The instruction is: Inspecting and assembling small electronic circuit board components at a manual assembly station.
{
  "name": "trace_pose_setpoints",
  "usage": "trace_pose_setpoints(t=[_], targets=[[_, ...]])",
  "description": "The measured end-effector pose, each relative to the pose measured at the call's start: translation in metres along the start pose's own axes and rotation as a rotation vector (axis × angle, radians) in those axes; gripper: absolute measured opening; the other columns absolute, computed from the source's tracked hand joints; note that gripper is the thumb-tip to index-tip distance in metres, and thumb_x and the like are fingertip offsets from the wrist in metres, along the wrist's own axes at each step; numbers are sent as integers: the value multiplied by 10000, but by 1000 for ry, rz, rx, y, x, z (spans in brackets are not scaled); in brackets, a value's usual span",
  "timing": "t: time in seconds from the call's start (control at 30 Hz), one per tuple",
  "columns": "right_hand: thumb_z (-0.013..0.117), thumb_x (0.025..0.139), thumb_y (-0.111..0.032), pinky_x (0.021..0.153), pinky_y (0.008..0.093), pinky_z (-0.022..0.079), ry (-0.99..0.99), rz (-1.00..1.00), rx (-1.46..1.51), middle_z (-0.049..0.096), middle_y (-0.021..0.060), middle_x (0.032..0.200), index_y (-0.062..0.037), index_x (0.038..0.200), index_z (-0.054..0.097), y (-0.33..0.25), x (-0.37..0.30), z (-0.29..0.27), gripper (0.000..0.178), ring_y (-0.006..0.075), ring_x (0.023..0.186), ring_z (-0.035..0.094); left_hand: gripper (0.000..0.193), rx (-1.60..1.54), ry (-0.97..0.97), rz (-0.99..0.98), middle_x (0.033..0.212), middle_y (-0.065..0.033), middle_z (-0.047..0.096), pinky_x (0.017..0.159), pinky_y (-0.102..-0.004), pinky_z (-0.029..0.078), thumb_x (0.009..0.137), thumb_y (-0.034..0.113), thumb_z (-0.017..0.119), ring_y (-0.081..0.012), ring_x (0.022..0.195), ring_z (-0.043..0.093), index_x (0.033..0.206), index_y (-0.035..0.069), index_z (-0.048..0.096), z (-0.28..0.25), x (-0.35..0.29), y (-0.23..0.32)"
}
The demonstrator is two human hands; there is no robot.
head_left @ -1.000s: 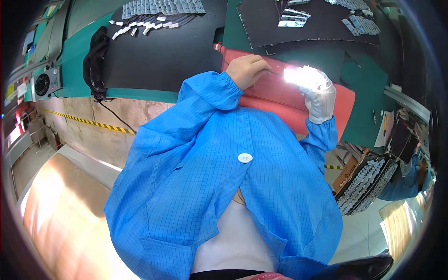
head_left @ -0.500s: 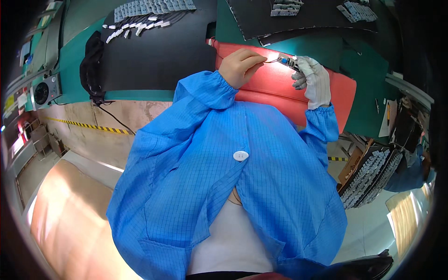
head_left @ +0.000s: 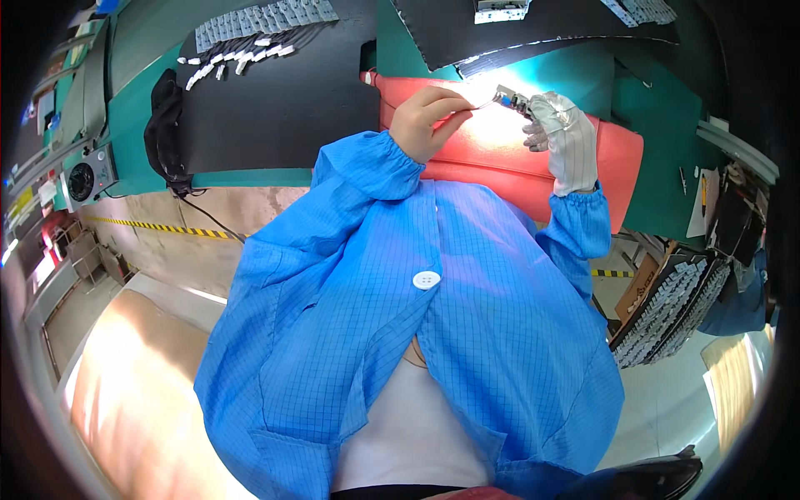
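Observation:
My left hand (head_left: 427,123) is bare, its thumb and fingertips pinched on the end of a thin cable (head_left: 483,106). That cable runs to a small circuit board (head_left: 515,102) with a blue part and dark components. My right hand (head_left: 562,133), in a pale striped glove with grey fingertips, grips the board at its right end. Both hands are over a red padded mat (head_left: 467,154) under bright light, which washes out the detail around the board.
Boards with white-plugged cables (head_left: 242,54) lie in a row on a black sheet (head_left: 275,125) at the left. Another black sheet (head_left: 550,46) at the back carries more board stacks. A small fan-like box (head_left: 87,177) stands far left; a rack of boards (head_left: 667,312) hangs at the right.
The board has tilted up slightly in my gloved right hand, and the light on the mat looks brighter. My left hand keeps its pinch on the cable. The whole view has shifted a little.

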State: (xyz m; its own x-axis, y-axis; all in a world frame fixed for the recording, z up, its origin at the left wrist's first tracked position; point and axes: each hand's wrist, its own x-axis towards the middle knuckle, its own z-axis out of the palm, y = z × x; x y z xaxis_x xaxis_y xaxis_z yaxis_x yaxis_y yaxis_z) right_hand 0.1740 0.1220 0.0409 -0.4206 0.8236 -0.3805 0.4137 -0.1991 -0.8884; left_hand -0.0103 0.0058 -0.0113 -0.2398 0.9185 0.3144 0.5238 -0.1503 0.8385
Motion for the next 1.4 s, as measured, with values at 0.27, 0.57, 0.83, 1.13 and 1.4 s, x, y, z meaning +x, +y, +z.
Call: trace_pose_setpoints(t=[0.27,0.57,0.83,1.13,1.4], targets=[[375,946,-445,650,276,517,-123,-402,227,643,113,891,16,1157,558,15,26,6,539,160,675,642,107,-186,-24,-102,798,-106,634,707,-361,478,739,125,702,-268,759,605,800,49,657,-3,15,22],[807,617,-193,912,403,451,434,-887,-853,550,55,1197,-233,1002,677,-40,90,39,408,297,1156,460,74,-465,130,73,748,-108,597,632,-314,469,716,-1,654,-232,702,587,774,-2,609,-37,21,38],[779,665,-194,892,345,458,491,-1107,-757,592,10,1111,-192,867,697,-37,95,38,217,242,1041,566,85,395,374,-47,777,-91,595,593,-293,460,802,30,622,-219,689,604,883,26,648,-94,37,-62],[626,814,-27,617,228,479,-350,-360,104,668,99,901,6,969,605,-51,14,32,160,116,745,609,344,313,291,14,787,-61,612,670,-321,471,658,71,755,-196,723,586,993,95,677,-94,46,-47],[660,703,39,611,245,502,-545,-172,388,631,105,835,37,870,632,-38,-13,23,170,151,667,616,250,-202,-144,-3,849,-67,576,711,-293,490,704,-54,647,-201,790,584,916,66,704,-32,19,-2]])
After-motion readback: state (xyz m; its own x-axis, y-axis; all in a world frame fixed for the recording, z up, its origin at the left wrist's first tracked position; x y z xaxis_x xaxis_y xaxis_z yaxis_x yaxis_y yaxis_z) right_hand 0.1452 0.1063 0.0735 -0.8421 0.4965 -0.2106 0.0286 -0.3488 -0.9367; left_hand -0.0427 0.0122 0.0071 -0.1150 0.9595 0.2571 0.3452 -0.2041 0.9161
